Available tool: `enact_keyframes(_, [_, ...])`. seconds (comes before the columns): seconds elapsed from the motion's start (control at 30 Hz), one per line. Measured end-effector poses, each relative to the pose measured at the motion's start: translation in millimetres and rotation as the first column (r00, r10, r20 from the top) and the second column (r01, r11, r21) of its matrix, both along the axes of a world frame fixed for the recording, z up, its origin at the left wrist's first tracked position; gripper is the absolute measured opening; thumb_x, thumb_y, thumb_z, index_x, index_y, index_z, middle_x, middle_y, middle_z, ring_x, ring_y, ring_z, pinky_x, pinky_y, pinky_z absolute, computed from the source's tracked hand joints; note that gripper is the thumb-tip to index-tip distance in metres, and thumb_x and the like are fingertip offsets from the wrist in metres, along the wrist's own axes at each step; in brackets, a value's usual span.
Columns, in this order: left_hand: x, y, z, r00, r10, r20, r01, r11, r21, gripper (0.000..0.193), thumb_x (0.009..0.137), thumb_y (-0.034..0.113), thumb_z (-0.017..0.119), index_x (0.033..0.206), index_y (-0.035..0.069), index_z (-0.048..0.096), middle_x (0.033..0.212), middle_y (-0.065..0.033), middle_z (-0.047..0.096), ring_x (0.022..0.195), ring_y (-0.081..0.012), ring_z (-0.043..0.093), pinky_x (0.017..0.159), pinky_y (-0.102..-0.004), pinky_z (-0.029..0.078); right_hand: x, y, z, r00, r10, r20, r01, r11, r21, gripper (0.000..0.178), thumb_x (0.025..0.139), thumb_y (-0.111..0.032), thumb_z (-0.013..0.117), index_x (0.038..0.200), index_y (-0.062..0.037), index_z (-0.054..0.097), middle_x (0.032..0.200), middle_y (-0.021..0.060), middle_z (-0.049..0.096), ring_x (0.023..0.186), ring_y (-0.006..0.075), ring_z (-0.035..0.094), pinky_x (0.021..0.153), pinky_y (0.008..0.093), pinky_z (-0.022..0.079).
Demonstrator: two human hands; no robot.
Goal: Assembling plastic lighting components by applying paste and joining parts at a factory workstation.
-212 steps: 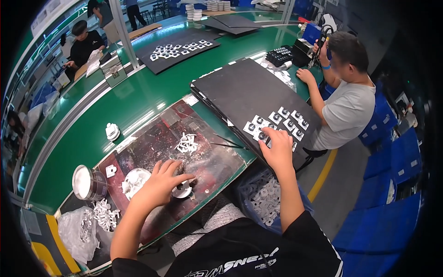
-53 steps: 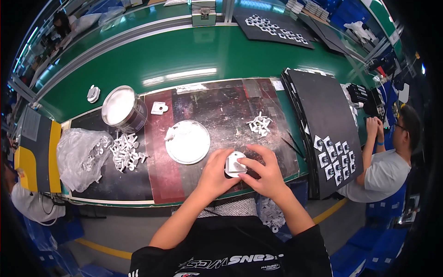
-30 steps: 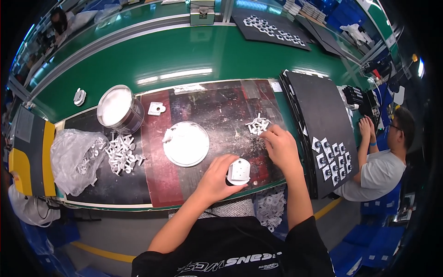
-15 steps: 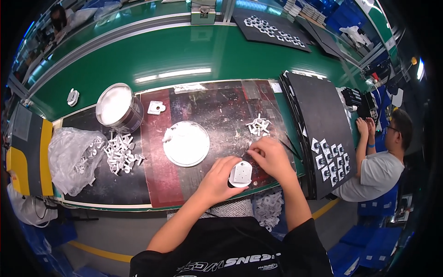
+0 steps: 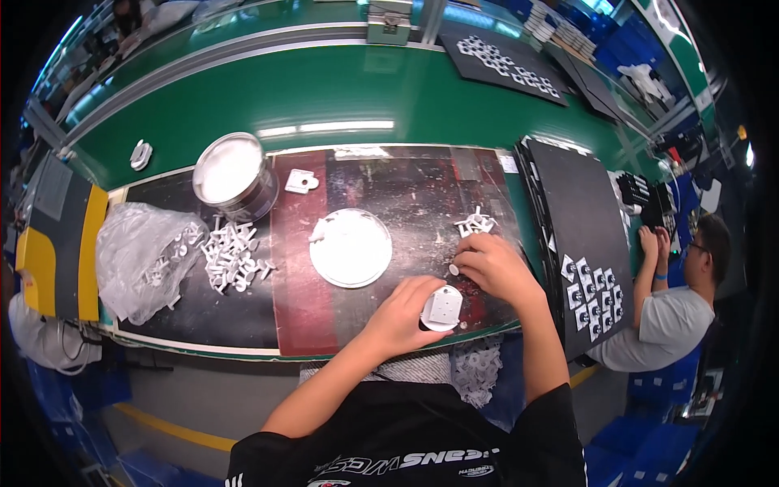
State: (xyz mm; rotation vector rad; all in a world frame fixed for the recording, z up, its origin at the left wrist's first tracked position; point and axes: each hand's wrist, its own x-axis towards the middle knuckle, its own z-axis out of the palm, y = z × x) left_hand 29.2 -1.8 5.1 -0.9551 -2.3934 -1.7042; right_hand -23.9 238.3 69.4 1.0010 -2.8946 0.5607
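My left hand [image 5: 402,316] is closed round a white plastic housing [image 5: 442,308], a rounded piece with a flat face and small holes, held over the front edge of the bench. Just right of it, my right hand [image 5: 493,268] pinches a small white round-headed peg [image 5: 454,269]; its stem is hidden by the fingers. Beyond the right hand lies a small heap of similar white pegs [image 5: 477,223]. A round dish of white paste [image 5: 350,248] sits in front of my left hand.
To the left stand a tub of white paste [image 5: 230,172], a larger peg pile [image 5: 233,256] and a clear plastic bag [image 5: 142,264]. Another white part [image 5: 301,181] lies beside the tub. Stacked black boards [image 5: 580,235] rise at right, near a seated co-worker [image 5: 673,300].
The view has shifted, so the bench appears further right. My right hand now shows the white peg's head between its fingertips; my left hand still holds the housing.
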Motion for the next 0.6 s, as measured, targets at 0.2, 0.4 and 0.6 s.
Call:
enact_keyframes(0.2, [0,0,-5,0.999,-0.029,-0.04,0.029,0.999,0.017,0.076,0.072,0.025,0.092,0.135,0.002,0.056,0.132,-0.0188,0.06,0.123,-0.0399,0.058,0.105,-0.0463,0.049,-11,-33,-4,0.994,-0.087,0.06,0.102,0.941,-0.321,0.015,0.085,-0.006,0.078,0.098,-0.0024,0.072,0.092,0.0136,0.072,0.086,0.0335,0.07,0.076,0.0417,0.055])
enact_keyframes(0.4, [-2,-1,-7,0.997,-0.049,-0.066,0.052,0.997,0.051,0.08,0.07,0.021,0.091,0.136,-0.001,0.053,0.132,-0.0208,0.058,0.123,-0.0409,0.056,0.105,-0.0472,0.049,-47,-77,6,0.996,-0.044,0.076,0.07,0.921,-0.384,0.015,0.084,-0.006,0.081,0.096,-0.001,0.074,0.092,0.0136,0.074,0.084,0.0292,0.072,0.074,0.0367,0.055])
enact_keyframes(0.6, [-2,-1,-6,0.997,-0.027,-0.075,0.034,0.995,0.089,0.078,0.07,0.02,0.09,0.135,-0.002,0.054,0.13,-0.0206,0.058,0.122,-0.0399,0.056,0.104,-0.0468,0.049,-78,-114,1,0.998,0.065,-0.001,-0.062,0.954,-0.292,0.015,0.082,-0.006,0.08,0.094,-0.0025,0.073,0.096,0.0108,0.067,0.09,0.0321,0.068,0.077,0.0406,0.054])
